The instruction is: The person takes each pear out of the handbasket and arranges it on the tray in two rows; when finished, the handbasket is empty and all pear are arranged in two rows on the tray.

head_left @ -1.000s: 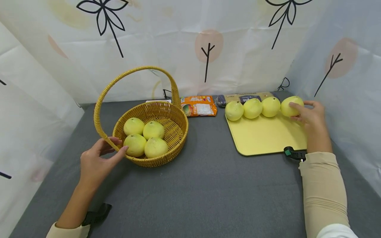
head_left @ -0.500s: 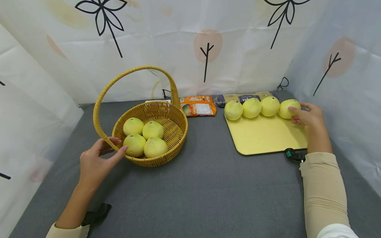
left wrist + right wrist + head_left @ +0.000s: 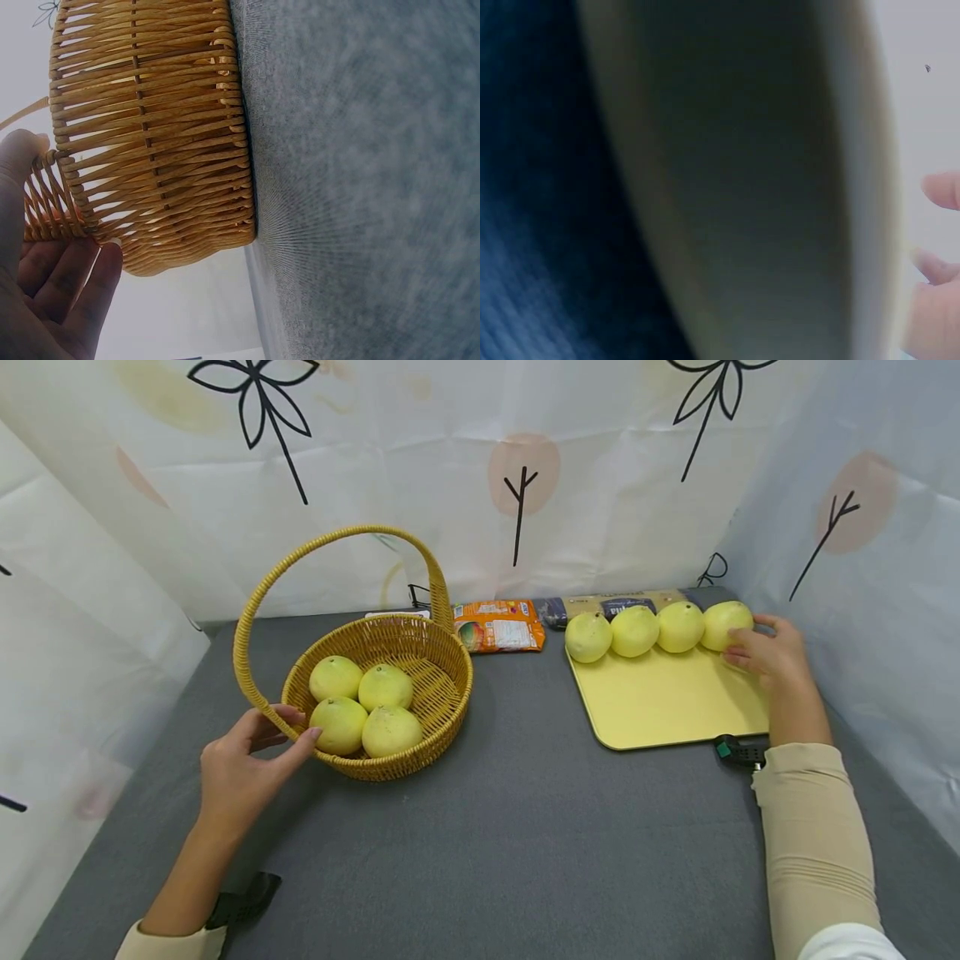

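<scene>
My left hand (image 3: 243,764) grips the foot of the handle at the near-left rim of the yellow wicker basket (image 3: 442,727). In the left wrist view, its thumb and fingers (image 3: 96,289) lie on either side of the woven strands. Several pale yellow, pomelo-like fruits (image 3: 393,732) sit in the basket's left half. At the far right, my right hand (image 3: 780,652) holds the end fruit (image 3: 722,620) of a row along the back of a yellow tray (image 3: 667,706). Beside it stand other such fruits (image 3: 633,631). Only part of the right hand (image 3: 936,307) shows in its wrist view.
An orange packet (image 3: 502,627) lies at the back between basket and tray. A long wrapped pack (image 3: 577,608) lies behind the fruit row. Patterned white cloth (image 3: 450,485) walls off the back and sides of the grey table (image 3: 510,827).
My right hand has shifted the end fruit slightly left, first towards me and then back, against its neighbour in the row. The left hand and basket have stayed put.
</scene>
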Available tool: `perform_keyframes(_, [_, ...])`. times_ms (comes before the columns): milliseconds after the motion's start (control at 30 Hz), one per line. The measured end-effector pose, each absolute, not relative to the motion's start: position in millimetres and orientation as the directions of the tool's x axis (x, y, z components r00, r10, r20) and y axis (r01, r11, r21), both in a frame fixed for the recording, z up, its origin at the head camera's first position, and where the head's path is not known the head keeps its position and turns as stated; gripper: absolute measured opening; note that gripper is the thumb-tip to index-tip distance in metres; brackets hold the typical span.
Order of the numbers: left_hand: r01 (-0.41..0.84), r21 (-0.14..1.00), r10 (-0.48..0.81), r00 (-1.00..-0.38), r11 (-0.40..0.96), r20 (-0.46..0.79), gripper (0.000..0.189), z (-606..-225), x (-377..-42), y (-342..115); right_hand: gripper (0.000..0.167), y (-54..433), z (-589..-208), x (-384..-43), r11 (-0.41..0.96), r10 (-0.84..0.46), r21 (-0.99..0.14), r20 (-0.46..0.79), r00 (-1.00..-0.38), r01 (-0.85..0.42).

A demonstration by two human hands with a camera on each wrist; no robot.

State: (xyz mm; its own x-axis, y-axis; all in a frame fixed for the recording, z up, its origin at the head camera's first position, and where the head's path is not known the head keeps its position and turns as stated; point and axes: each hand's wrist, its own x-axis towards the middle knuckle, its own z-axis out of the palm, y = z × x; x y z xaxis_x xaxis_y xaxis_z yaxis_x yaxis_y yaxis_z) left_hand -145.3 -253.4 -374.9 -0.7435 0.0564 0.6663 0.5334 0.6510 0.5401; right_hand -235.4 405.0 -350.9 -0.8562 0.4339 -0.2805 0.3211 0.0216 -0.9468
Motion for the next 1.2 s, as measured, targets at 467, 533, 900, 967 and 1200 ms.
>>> perform_keyframes(467, [0.53, 0.542, 0.056, -0.746, 0.652, 0.664, 0.034, -374, -143, -253, 0.081, 406, -352, -235, -0.031, 0.419, -0.954, -0.282, -0.863, 0.297])
perform_keyframes(533, [0.529, 0.544, 0.054, -0.748, 0.651, 0.662, 0.034, -374, -143, -253, 0.076, 408, -351, -235, 0.001, 0.459, -0.952, -0.273, -0.846, 0.307])
perform_keyframes(900, [0.517, 0.552, 0.057, -0.761, 0.653, 0.646, 0.035, -373, -143, -253, 0.034, 381, -323, -235, 0.137, 0.636, -0.972, -0.063, -0.769, 0.193])
perform_keyframes(967, [0.517, 0.55, 0.057, -0.76, 0.656, 0.647, 0.035, -373, -143, -253, 0.034, 369, -316, -234, 0.128, 0.632, -0.986, -0.002, -0.775, 0.107])
perform_keyframes(1200, [0.525, 0.535, 0.057, -0.747, 0.662, 0.663, 0.034, -373, -144, -253, 0.024, 317, -305, -230, 0.201, 0.493, -0.953, 0.299, -0.817, -0.228])
